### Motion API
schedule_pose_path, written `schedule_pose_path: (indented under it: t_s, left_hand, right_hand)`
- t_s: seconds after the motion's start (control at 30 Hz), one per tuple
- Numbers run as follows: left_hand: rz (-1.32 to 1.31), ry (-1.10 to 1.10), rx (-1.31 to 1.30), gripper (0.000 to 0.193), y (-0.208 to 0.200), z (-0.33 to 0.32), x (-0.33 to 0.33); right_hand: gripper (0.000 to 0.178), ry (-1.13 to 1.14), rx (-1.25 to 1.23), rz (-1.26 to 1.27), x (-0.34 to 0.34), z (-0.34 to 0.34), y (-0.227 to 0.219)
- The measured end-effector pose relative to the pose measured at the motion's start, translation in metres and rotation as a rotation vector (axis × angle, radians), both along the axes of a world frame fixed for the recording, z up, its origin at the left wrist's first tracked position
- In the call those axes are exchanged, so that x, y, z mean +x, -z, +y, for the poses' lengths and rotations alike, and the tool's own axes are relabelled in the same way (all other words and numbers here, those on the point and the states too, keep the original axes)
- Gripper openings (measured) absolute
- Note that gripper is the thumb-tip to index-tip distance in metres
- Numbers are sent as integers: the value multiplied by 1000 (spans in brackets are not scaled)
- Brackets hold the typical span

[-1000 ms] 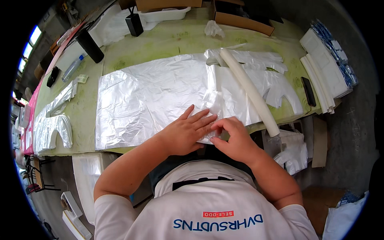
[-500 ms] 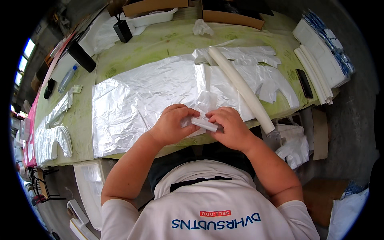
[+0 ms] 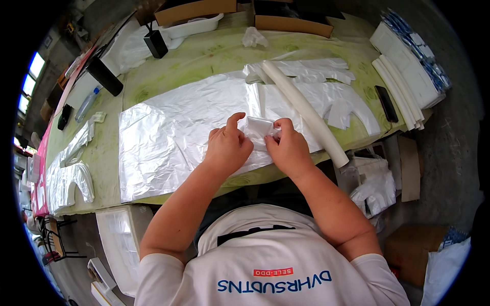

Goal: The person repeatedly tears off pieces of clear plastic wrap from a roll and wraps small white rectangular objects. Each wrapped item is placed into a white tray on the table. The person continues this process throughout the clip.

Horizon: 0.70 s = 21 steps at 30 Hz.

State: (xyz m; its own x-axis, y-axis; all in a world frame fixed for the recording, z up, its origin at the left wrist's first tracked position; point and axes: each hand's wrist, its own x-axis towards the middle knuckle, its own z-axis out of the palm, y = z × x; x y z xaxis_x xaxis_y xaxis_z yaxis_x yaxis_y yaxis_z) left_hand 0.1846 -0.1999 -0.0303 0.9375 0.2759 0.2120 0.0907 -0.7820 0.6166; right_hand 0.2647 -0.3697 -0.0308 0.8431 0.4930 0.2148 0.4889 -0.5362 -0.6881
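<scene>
A small translucent plastic packet (image 3: pixel 259 125), folded flat, sits between my hands above a wide sheet of shiny clear plastic film (image 3: pixel 168 132). My right hand (image 3: pixel 290 148) pinches the packet's right edge between thumb and fingers. On its left side, my left hand (image 3: pixel 228 147) has its index finger raised and bent, apart from the thumb. Whether the left thumb touches the packet is hard to make out. A long off-white roll (image 3: pixel 306 112) lies slantwise over the film, just right of my right hand.
White cut plastic pieces (image 3: pixel 76 181) lie at the table's left. A phone (image 3: pixel 386 104) and several pale rolls (image 3: pixel 395 92) are at the right. Behind stand a black bottle (image 3: pixel 104 76), a black box-shaped object (image 3: pixel 155 43) and cardboard boxes (image 3: pixel 293 24). Crumpled plastic (image 3: pixel 377 188) hangs below the right edge.
The small packet, held like a narrow rolled strip between both hands before, now shows a flat face farther from my body. My left hand has loosened and raised its index finger.
</scene>
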Motion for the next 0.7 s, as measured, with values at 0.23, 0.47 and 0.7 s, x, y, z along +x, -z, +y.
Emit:
schedule_pose_path:
  t_s: [0.23, 0.47, 0.7]
  left_hand:
    - [-182, 55, 298, 54, 8, -6, 6]
    - [170, 309, 471, 63, 4, -7, 15]
    - [10, 224, 296, 65, -3, -12, 3]
  right_hand:
    - [42, 39, 96, -38, -5, 0, 10]
    - [47, -35, 156, -317, -1, -2, 15]
    - [48, -66, -105, -129, 5, -4, 8]
